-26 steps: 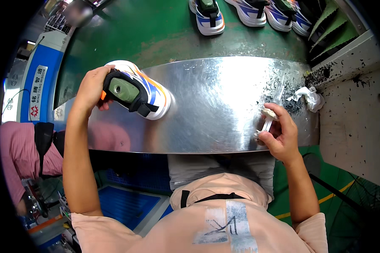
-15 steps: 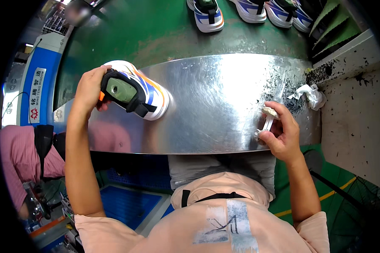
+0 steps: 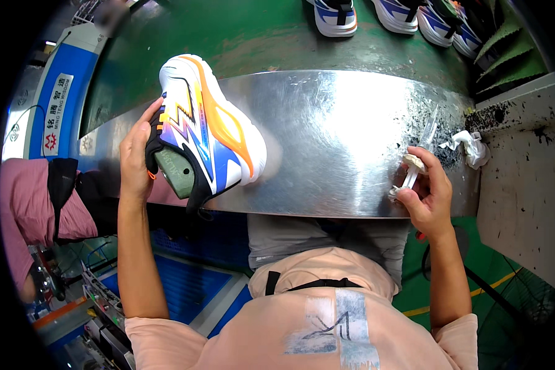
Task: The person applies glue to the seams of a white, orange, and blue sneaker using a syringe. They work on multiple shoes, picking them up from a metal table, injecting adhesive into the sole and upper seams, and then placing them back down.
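Over at nine o'clock hangs a blue panel (image 3: pixel 54 105), and below it, toward eight, lies a pink cloth (image 3: pixel 28 203) with a black strap across it. Just inward from there the left hand (image 3: pixel 137 159) is closed around the heel of one sneaker (image 3: pixel 209 123), white with orange, blue and purple flashes (a green shoe last fills its opening). The sneaker is tipped on its side, toe pointing toward twelve o'clock, its lower edge resting on the metal sheet (image 3: pixel 339 123) that covers the bench through the middle of the scene. Up at twelve to one o'clock, three more sneakers (image 3: pixel 336 15) sit in a row on the green belt (image 3: pixel 246 34), cut off by the upper rim. At three o'clock the right hand (image 3: pixel 427 194) is pinched shut on a thin clear brush (image 3: pixel 420 154), its tip aimed at a patch of black specks on the sheet. One crumpled white rag (image 3: pixel 470 145) lies just beyond, beside the grey side table (image 3: pixel 524 185).
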`<action>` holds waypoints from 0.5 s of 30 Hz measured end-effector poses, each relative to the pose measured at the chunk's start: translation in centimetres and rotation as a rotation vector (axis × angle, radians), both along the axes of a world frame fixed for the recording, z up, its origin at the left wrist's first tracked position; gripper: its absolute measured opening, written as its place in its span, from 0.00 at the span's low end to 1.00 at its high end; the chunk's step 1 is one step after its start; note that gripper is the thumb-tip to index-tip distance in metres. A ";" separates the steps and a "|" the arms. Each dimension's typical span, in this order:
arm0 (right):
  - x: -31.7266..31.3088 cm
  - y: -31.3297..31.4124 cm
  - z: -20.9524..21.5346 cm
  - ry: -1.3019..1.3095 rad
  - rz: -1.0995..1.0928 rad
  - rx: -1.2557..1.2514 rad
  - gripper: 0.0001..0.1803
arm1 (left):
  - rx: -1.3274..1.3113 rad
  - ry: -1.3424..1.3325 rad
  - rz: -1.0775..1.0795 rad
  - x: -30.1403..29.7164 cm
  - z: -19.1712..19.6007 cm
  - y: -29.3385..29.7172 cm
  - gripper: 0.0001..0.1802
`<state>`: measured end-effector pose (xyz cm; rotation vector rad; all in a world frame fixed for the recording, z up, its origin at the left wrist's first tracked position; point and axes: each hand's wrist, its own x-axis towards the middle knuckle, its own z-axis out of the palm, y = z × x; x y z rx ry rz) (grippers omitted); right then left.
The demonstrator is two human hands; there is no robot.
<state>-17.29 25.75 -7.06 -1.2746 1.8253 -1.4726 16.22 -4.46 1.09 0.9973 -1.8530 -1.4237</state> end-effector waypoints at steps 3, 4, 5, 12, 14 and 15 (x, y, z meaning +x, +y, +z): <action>0.0 0.0 -0.3 0.049 -0.008 -0.016 0.31 | -0.013 0.005 -0.008 0.0 -0.3 0.3 0.27; -0.1 -0.2 -0.2 0.080 -0.013 -0.024 0.32 | -0.022 0.008 -0.014 0.0 -0.2 0.2 0.27; -0.1 -0.1 -0.1 0.065 -0.015 -0.002 0.32 | -0.015 0.004 -0.018 0.0 -0.2 0.1 0.26; 0.0 -0.1 0.0 0.060 -0.019 0.008 0.31 | 0.005 -0.014 -0.036 -0.8 0.7 0.0 0.25; 0.1 0.0 0.2 0.048 -0.029 0.021 0.31 | 0.006 -0.036 -0.037 -1.7 1.1 0.0 0.25; 0.2 0.1 0.1 0.040 -0.032 0.028 0.31 | -0.006 -0.053 -0.023 -2.3 1.2 0.0 0.24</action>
